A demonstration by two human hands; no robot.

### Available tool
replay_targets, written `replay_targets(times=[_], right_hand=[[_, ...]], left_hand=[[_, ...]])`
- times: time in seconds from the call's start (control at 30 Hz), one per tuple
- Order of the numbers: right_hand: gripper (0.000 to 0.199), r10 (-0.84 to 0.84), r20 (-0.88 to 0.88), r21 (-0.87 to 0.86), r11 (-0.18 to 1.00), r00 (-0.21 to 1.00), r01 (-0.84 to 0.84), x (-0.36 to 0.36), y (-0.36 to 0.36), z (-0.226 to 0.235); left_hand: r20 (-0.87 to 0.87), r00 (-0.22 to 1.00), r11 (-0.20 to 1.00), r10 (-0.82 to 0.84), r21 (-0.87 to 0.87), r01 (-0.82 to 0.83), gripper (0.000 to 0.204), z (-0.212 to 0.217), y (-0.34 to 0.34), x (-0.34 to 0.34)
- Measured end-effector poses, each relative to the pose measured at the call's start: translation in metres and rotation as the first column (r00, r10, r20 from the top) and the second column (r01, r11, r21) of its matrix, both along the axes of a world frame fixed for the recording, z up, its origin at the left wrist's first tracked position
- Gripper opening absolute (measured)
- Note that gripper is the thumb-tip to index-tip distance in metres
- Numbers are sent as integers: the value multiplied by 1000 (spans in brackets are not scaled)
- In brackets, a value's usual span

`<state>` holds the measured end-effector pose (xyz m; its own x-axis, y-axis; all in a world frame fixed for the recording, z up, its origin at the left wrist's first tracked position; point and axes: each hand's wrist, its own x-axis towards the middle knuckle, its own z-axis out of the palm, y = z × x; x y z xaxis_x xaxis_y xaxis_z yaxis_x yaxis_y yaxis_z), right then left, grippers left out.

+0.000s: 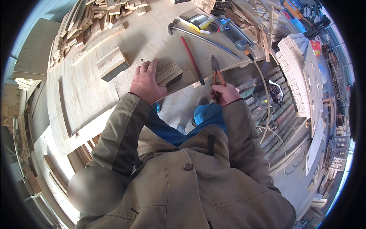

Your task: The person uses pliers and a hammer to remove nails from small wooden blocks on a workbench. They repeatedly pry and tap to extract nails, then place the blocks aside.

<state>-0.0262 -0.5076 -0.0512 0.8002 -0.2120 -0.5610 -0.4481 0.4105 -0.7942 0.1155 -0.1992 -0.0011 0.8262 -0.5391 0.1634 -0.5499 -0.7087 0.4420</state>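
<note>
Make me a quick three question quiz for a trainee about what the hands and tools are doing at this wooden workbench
1. True or false: the left hand rests on a stack of thin wood pieces.
2. What does the right hand hold? A) hammer B) pliers C) saw
3. Which long tool lies on the workbench between the stack and the pliers?

Key
1. True.
2. B, by their orange handles.
3. The red-handled tool.

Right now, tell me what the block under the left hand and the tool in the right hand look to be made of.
Block under the left hand: bare, unfinished wood, pale with rough grain lines. Pliers in the right hand: dark, dull metal head, likely steel; handles orange-brown, probably a plastic or rubber coating, though that is hard to tell.
</note>
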Motion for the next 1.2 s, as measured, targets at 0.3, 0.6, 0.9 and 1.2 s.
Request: replay_targets(times=[0.3, 0.6, 0.9, 1.2], right_hand=[[35, 24, 444, -567, 782, 896, 260, -54, 38, 6], [20, 345, -87, -351, 867, 935, -353, -107, 96, -26], [23, 388, -219, -393, 804, 895, -445, -72, 119, -19], [28, 362, -219, -312, 854, 906, -417, -56, 129, -5]], left_hand=[[-30, 1000, 1000, 6, -3, -6, 96, -2, 3, 3], [6, 997, 997, -71, 6, 71, 99, -7, 6, 9], [22, 998, 999, -50, -14, 51, 99, -10, 6, 3], [38, 998, 997, -46, -52, 48, 102, -16, 7, 2]])
